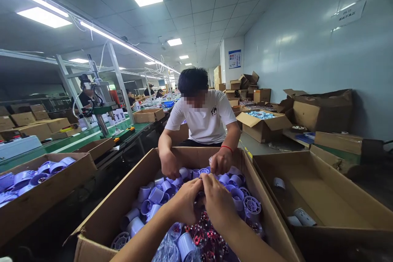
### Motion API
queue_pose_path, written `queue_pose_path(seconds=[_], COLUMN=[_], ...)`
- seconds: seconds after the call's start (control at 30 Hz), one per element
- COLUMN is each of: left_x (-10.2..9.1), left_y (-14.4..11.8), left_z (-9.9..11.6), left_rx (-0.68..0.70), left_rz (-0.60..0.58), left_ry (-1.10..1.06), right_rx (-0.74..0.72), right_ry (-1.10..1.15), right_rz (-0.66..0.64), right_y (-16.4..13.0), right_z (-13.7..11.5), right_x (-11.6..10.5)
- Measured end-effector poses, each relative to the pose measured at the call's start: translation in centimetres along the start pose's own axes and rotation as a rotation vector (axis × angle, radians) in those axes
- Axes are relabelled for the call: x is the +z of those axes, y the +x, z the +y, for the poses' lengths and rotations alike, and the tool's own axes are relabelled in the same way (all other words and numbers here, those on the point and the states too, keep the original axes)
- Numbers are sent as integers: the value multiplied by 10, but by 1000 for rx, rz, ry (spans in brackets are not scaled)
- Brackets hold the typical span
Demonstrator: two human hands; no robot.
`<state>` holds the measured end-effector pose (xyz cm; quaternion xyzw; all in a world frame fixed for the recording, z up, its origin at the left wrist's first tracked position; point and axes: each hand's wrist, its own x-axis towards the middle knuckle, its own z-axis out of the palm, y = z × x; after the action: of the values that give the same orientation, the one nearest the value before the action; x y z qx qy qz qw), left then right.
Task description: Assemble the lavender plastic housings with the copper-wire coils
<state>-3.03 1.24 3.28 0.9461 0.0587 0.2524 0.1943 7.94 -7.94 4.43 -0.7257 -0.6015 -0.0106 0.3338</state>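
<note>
Lilac plastic cylinders (pixel 159 194) fill the cardboard box (pixel 123 196) in front of me. My left hand (pixel 184 202) and right hand (pixel 219 202) meet over the heap, fingers curled inward together; what they pinch I cannot tell. Opposite, a co-worker's hands (pixel 196 166) dig into the same pile, so we share one box.
</note>
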Motion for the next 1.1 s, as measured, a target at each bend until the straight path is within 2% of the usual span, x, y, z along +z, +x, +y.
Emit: queue_pose_path(seconds=[0.17, 0.33, 0.5, 0.6, 0.73, 0.9, 1.0, 1.1], left_x=[4, 5, 5, 5, 4, 2, 0, -2], left_y=[0, -1, -2, -2, 0, 1, -3, -7], left_z=[-2, 0, 3, 3, 3, 10, 12, 7], left_rx=[32, 0, -34, -18, 18, 61, 32, -28], left_rz=[-115, -160, -92, -28, -25, -48, 8, 60], left_ry=[70, 131, 187, 133, 131, 139, 82, 1], right_rx=[99, 174, 193, 160, 133, 185, 201, 160], right_ry=[77, 35, 73, 198, 304, 201, 120, 163], right_rz=[-110, -88, -47, 5, -23, -36, -81, -85], right_y=[1, 0, -2, 0, 5, 2, -2, -2], right_z=[6, 1, -9, -1, 13, 2, -9, -9], right_x=[2, 1, 6, 11, 10, 1, -2, -2])
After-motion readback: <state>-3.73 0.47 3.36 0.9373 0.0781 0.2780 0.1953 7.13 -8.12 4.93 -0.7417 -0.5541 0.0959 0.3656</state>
